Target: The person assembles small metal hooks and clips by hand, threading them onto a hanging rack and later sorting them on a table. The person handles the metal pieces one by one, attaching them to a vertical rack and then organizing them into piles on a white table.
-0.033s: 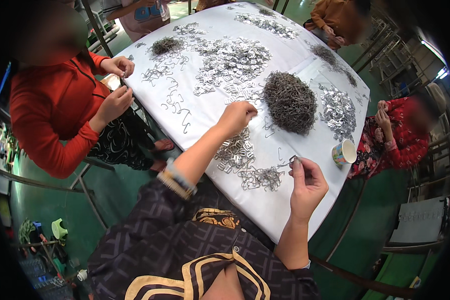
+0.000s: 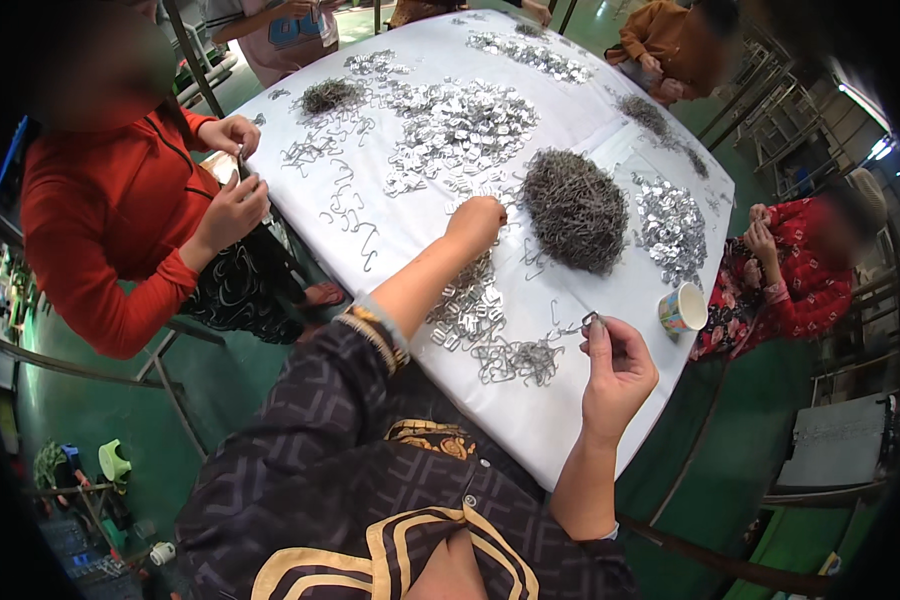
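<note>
My right hand is raised over the table's near right part, thumb and fingertips pinched on a small metal buckle. My left hand reaches forward with fingers curled down beside the dark heap of wire hooks; what is in its fingertips is hidden. Below that hand spreads a loose pile of silvery metal buckles. Tangled wire hooks lie nearer me, left of my right hand.
A white-covered table carries more buckles in its middle, plus another buckle pile at right. A paper cup stands near the right edge. Several people sit or stand around, including one in a red jacket at left.
My left hand's fingers have curled in and turned downward near the hook heap. The right hand keeps its pinch almost in place. The whole view has shifted slightly.
</note>
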### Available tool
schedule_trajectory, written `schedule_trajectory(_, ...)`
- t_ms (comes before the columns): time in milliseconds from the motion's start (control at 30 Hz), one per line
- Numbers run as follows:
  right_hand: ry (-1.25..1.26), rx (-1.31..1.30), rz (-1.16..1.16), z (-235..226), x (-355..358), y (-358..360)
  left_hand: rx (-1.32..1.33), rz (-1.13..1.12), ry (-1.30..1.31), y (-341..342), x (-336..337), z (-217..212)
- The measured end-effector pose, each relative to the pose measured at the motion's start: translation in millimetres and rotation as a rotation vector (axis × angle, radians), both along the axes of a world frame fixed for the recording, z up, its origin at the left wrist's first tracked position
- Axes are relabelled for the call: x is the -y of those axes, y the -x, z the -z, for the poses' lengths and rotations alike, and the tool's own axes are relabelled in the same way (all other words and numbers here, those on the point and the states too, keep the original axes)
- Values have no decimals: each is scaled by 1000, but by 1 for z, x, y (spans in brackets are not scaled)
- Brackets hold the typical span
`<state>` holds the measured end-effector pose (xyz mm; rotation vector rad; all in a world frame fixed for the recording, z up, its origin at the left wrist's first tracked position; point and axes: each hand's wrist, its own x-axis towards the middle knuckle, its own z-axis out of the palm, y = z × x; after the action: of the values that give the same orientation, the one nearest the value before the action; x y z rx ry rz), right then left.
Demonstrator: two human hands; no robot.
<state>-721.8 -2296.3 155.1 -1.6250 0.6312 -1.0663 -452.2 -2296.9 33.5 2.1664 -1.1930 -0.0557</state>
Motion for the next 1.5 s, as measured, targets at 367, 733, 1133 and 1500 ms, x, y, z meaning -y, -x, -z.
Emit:
schedule_trajectory(367, -140, 58, -194, -17, -8, -7, 282, 24, -240, -10, 37, -3)
schedule_trajectory(733, -147, -45, -416, -5, -43, -49, -514, 492, 558, 65, -164, -135)
schedule_trajectory(1133, 142, -166, -633, 21, -78, -73, -502, 218, 504, 87, -224, -111)
schedule_trajectory(1500, 355, -630, -94, 136, 32, -85, -485, -30, 385, 83, -263, -57)
